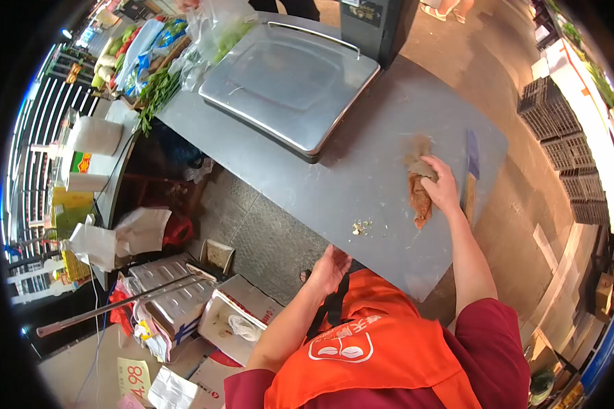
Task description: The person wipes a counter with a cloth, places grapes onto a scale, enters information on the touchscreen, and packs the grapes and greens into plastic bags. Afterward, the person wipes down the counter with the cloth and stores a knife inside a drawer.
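My right hand (441, 184) is closed on a crumpled brown rag (419, 201), pressed against the grey tabletop (293, 198). Part of the rag sticks out above my fingers and looks smeared; a reddish-brown end trails below. Just right of this hand lies a knife (471, 167) with a bluish blade and a pale wooden handle. My left hand (331, 270) is at the table's near edge, fingers stretched out, with nothing visible in it. Small pale crumbs (361, 227) lie on the tabletop close to that edge, between my two hands.
A large metal weighing scale (290, 85) with a dark upright post (372, 31) takes up the table's far part. Bagged vegetables and greens (158, 92) are at the left. Open boxes (235, 317) crowd the floor lower left; black crates (559, 129) are stacked at the right.
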Demonstrator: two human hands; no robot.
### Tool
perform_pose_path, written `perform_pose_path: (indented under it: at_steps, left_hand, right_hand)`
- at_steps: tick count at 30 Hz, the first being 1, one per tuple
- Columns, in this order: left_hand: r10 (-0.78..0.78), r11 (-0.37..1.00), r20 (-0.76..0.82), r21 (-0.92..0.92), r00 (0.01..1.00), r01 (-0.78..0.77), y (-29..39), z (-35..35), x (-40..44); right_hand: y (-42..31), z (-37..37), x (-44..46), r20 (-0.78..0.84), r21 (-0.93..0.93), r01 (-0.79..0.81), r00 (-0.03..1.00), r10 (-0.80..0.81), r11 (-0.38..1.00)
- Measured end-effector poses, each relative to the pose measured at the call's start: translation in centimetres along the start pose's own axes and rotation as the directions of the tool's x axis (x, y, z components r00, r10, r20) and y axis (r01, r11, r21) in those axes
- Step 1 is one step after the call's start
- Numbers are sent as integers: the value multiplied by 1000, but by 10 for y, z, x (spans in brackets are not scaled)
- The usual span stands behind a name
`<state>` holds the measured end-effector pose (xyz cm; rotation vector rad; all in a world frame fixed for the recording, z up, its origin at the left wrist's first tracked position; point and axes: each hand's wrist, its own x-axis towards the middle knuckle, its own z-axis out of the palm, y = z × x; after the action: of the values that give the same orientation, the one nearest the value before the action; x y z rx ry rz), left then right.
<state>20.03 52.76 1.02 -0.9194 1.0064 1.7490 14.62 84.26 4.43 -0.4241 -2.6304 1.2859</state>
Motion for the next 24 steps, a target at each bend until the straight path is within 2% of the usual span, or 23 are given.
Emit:
perform_pose_path:
  at_steps: [2, 4, 5, 7, 8, 9, 10, 11, 12, 13, 14, 15, 16, 17, 19, 22, 23, 24]
  left_hand:
    - [20, 993, -24, -113, 999, -23, 7, 4, 5]
    - [2, 970, -60, -244, 998, -17, 15, 7, 6]
    - [-6, 954, -19, -300, 1000, 0, 11, 2, 12]
    - [23, 911, 66, -413, 998, 6, 0, -13, 35]
    - [42, 852, 114, -524, 993, 24, -6, -23, 34]
    - [154, 827, 76, -556, 985, -86, 10, -11, -3]
    - [325, 728, 174, -673, 930, -129, -5, -52, 23]
    - [414, 691, 28, -660, 910, -295, -7, -85, 7]
    - [484, 697, -152, -528, 862, -485, -1, -107, -49]
    - [469, 637, -182, -608, 864, -474, -31, -174, -56]
    - [454, 567, -212, -680, 866, -464, -60, -240, -65]
    - [749, 426, 116, -838, 652, -340, -68, -283, -108]
    - [554, 266, -567, -574, 610, -775, -112, -332, -111]
    - [451, 318, -706, -444, 545, -838, -122, -367, -124]
    - [429, 352, -781, -318, 454, -880, -112, -415, -154]
    - [459, 421, -786, -219, 415, -880, -75, -458, -178]
    - [468, 439, -779, -204, 417, -875, -67, -468, -184]
    - [475, 452, -778, -187, 412, -873, -60, -476, -189]
  right_hand:
    - [6, 9, -12, -94, -182, 60, 993, -78, 981]
    - [-14, 36, -37, -33, -276, 90, 994, -103, 957]
    - [-26, 51, -52, 1, -316, 121, 992, -127, 941]
    - [-66, 87, -86, 90, -218, 182, 982, -165, 959]
    - [-80, 114, -104, 162, -152, 306, 946, -282, 940]
    - [-107, 140, -127, 300, 1, 256, 922, -244, 967]
    - [-132, 169, -158, 283, 51, 295, 912, -297, 954]
    - [-139, 205, -179, 301, 121, 353, 878, -373, 928]
    - [-158, 229, -196, 507, 226, 307, 774, -381, 924]
    - [-185, 248, -222, 589, 327, 326, 664, -461, 887]
    - [-200, 279, -255, 589, 444, 407, 539, -602, 798]
    - [-228, 303, -281, 593, 558, 467, 353, -724, 686]
    - [-263, 315, -302, 577, 658, 473, 182, -796, 586]
    - [-294, 325, -320, 541, 745, 457, 13, -841, 487]
    - [-332, 362, -362, 528, 823, 311, -108, -842, 476]
    - [-372, 407, -409, 557, 820, 65, 139, -819, 569]
    - [-380, 416, -419, 594, 794, -26, 241, -767, 607]
    - [-386, 412, -421, 703, 709, -132, 203, -681, 692]
